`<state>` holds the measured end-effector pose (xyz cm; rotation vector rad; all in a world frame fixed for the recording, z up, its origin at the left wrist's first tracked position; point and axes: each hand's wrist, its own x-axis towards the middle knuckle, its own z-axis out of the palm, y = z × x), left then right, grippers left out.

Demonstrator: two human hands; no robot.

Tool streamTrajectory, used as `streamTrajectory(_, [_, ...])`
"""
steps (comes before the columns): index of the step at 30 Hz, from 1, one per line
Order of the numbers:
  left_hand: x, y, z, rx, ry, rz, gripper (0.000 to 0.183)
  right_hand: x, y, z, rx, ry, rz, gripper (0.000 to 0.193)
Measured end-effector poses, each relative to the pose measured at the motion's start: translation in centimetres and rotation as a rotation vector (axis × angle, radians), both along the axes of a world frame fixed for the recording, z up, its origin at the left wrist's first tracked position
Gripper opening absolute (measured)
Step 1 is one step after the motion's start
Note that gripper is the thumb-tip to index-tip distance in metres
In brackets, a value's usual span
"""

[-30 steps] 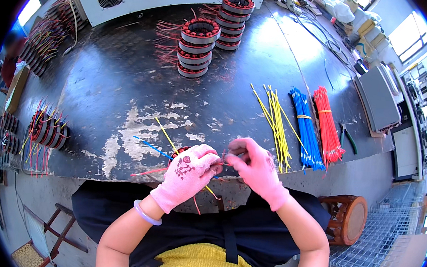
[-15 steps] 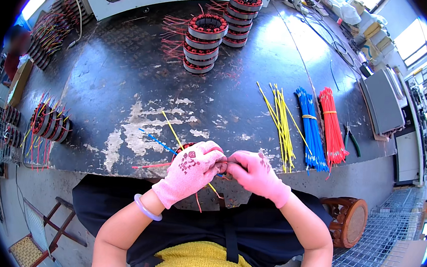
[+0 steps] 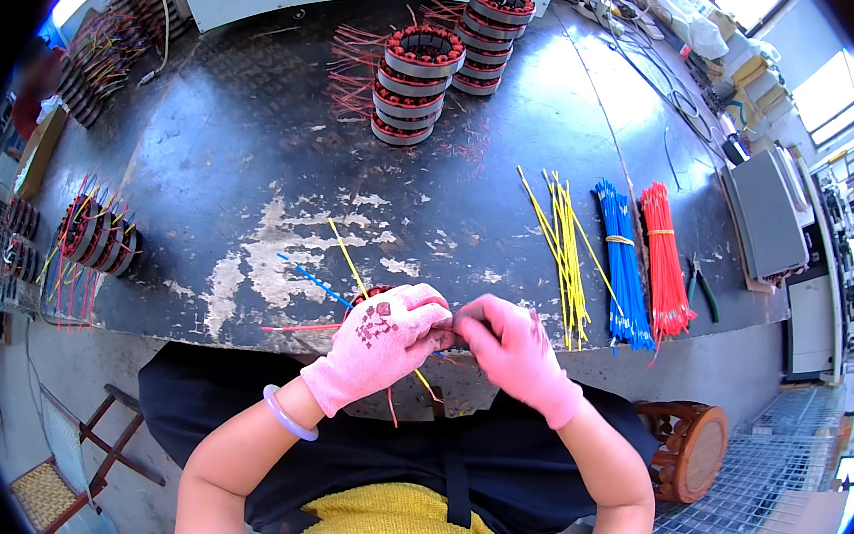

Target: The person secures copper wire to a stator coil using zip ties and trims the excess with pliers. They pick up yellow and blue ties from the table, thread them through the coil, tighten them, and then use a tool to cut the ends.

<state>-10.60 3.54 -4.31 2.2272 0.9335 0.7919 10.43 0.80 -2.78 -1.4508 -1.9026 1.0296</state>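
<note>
My left hand [image 3: 386,339], in a pink glove, is closed over a wound motor stator [image 3: 375,291] at the table's front edge. Only a bit of the stator's red winding shows past the glove. From under that hand a yellow wire [image 3: 347,258], a blue wire [image 3: 318,281] and a red wire [image 3: 302,328] stick out, and more wire ends hang below. My right hand [image 3: 515,359], gloved likewise, is pinched shut right beside the left fingertips. What lies between its fingers is hidden.
Loose yellow wires [image 3: 568,263], a blue wire bundle [image 3: 620,267], a red wire bundle [image 3: 660,260] and pliers [image 3: 704,292] lie to the right. Stacked stators [image 3: 416,90] stand at the back. Wired stators [image 3: 98,236] rest at left. A wooden stool [image 3: 688,453] stands below the table.
My right hand has turned a little and its fingers have curled in near the left fingertips. The left hand keeps its hold. The whole view has shifted slightly.
</note>
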Motion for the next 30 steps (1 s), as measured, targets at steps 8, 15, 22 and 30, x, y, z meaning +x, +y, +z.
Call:
streamTrajectory(8, [-0.1, 0.1, -0.1, -0.010, -0.035, -0.018, 0.014, 0.3, -1.6, 0.2, 0.195, -0.066, -0.170, 0.031])
streamTrajectory(15, [0.0, 0.0, 0.2, 0.002, -0.025, -0.012, 0.013, 0.7, -0.5, -1.7, -0.197, 0.129, -0.045, 0.024])
streamTrajectory(22, [-0.1, -0.1, 0.0, 0.016, -0.011, -0.025, 0.014, 1.1, -0.8, 0.9, -0.199, 0.068, 0.045, 0.019])
streamTrajectory(30, [0.1, 0.1, 0.1, 0.014, -0.003, -0.049, 0.015, 0.6, 0.2, -0.9, -0.577, 0.352, -0.125, 0.024])
